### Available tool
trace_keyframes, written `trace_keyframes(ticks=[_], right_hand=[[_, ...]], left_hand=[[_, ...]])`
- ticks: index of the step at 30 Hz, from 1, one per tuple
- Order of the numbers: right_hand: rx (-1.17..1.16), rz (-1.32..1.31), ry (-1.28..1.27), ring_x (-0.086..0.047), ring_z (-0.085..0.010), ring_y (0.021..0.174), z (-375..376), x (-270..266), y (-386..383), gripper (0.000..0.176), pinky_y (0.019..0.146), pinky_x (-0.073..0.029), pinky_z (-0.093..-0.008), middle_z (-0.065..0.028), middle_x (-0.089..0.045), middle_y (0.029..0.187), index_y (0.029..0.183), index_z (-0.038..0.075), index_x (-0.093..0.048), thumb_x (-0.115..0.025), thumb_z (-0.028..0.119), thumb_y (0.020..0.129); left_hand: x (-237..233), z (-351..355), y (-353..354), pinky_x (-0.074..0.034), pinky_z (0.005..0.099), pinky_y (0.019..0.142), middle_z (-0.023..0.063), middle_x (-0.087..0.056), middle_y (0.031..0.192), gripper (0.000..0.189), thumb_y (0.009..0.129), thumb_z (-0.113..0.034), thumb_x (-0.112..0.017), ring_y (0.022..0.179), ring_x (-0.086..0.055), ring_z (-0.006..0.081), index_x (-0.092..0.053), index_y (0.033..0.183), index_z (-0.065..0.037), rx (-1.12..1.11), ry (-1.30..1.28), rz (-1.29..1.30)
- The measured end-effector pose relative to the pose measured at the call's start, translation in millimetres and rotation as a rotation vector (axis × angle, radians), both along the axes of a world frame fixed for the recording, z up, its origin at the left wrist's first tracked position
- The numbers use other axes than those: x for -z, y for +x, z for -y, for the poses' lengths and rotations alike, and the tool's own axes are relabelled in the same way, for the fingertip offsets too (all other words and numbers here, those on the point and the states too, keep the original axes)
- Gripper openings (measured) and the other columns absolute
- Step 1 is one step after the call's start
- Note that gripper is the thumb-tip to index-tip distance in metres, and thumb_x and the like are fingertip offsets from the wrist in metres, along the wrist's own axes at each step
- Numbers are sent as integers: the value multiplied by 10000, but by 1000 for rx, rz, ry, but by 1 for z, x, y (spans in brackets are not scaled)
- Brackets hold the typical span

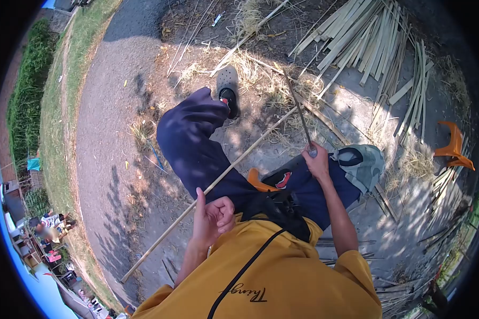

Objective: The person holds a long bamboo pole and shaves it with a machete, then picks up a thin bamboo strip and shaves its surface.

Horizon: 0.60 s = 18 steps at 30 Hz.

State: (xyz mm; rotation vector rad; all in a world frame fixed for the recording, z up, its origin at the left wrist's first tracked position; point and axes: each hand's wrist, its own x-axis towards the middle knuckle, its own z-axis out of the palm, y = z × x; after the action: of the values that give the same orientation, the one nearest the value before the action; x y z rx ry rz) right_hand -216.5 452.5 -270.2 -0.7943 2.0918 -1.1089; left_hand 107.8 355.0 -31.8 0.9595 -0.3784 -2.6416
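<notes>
My left hand (210,219), in front of my waist, has curled fingers and its raised thumb across a long, pale bamboo strip (162,240). The strip slants over my thigh, from the pavement at lower left up to the right. My right hand (317,161) is closed around the handle of a long, narrow knife (298,106), above my bent right knee. Its dark blade points up and away, passing close to the strip's far end.
A fan of split bamboo strips (364,42) lies at upper right, with shavings (247,66) scattered ahead. An orange stool (452,146) is at far right. A cap (363,165) is beside my right knee. People (54,227) sit far left beyond the road (104,106).
</notes>
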Motion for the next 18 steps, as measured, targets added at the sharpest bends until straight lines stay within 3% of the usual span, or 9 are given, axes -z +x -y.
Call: trace_keyframes(ticks=[1, 3, 4, 5, 7, 8, 11, 15, 18], right_hand=[[3, 7, 0, -662, -231, 720, -2, 0, 0, 383, 685, -499, -348, -159, -676, 786, 1012, -85, -640, -715, 196, 763], [-15, 24, 44, -651, -230, 691, -2, -8, -2, 348, 664, -493, -350, -163, -667, 771, 983, -77, -638, -711, 187, 767], [15, 13, 13, -634, -234, 657, 0, -10, -1, 329, 643, -487, -353, -163, -652, 748, 963, -65, -638, -709, 190, 768], [17, 20, 13, -634, -234, 657, 0, -11, 0, 329, 643, -487, -353, -163, -652, 748, 963, -65, -638, -709, 190, 768], [31, 0, -10, -622, -224, 642, 3, -14, 0, 298, 632, -482, -346, -152, -643, 730, 929, -52, -635, -705, 190, 769], [39, 0, -17, -622, -224, 642, 4, -15, 0, 298, 632, -482, -346, -152, -643, 730, 929, -52, -635, -705, 190, 769], [77, -8, -71, -623, -217, 639, 3, -18, 4, 267, 621, -477, -339, -138, -634, 709, 886, -40, -623, -701, 187, 771], [56, -7, -33, -635, -234, 646, 0, -19, 2, 282, 637, -483, -341, -148, -636, 704, 884, -39, -626, -709, 198, 758], [45, -8, -45, -673, -288, 694, 0, -19, 2, 349, 684, -503, -352, -184, -669, 763, 955, -54, -651, -719, 219, 749]], left_hand=[[-15, -1, -7, -305, 223, 459, 3, -449, 575, 806, 933, -740, -293, 491, -434, 92, -594, 888, 7, 3, 0, 7], [-46, -1, -21, -378, 258, 511, -11, -412, 603, 430, 940, -436, -628, 527, -439, 114, -589, 878, -12, 229, -966, 630], [-59, 9, -25, -419, 314, 586, 32, -472, 692, 296, 809, -193, -789, 626, -508, 178, -576, 930, -27, 314, -1344, 790], [-69, 15, -26, -419, 314, 586, 32, -472, 692, 296, 809, -193, -789, 626, -508, 178, -576, 930, -27, 320, -1345, 795], [-82, 27, -26, -442, 358, 688, 89, -546, 841, 384, 775, -257, -796, 772, -557, 248, -570, 1000, -43, 612, -1856, 1313], [-84, 24, -15, -447, 411, 780, 120, -570, 972, 425, 753, -294, -800, 927, -565, 313, -564, 1012, -55, 768, -1697, 1418], [-71, 14, 18, -465, 441, 746, 119, -570, 971, 434, 757, -324, -797, 918, -596, 342, -552, 981, -45, 956, -1543, 1454], [-50, 14, 50, -474, 494, 624, 186, -647, 778, 314, 888, -324, -670, 715, -628, 398, -569, 935, -30, 1139, -1374, 1484], [-69, 23, 45, -449, 485, 597, 201, -618, 664, 233, 931, -273, -616, 648, -613, 397, -601, 968, -43, 1066, -1441, 1351]])
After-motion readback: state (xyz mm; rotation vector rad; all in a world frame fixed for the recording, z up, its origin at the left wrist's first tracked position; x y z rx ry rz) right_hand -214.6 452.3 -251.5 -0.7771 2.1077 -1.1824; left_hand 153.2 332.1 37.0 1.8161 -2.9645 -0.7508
